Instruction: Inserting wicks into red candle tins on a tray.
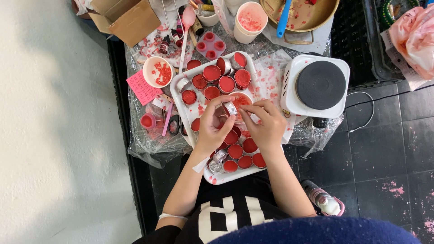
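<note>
Both my hands meet over a white tray (180,97) filled with several small round tins of red stuff. My left hand (212,126) and my right hand (266,124) together pinch one small silver tin (229,108) above the tray's middle. A paper cup of red liquid (243,98) stands just behind the held tin. More filled tins (226,83) lie at the tray's far end and others (246,160) at its near end. An empty silver tin (217,163) lies near my left wrist.
A white single hot plate (318,86) stands right of the tray. Behind are paper cups (248,22), a brass pot with a blue handle (300,13), a red mould (210,46), a cardboard box (129,18). Scissors (174,124) and a pink note (142,88) lie left.
</note>
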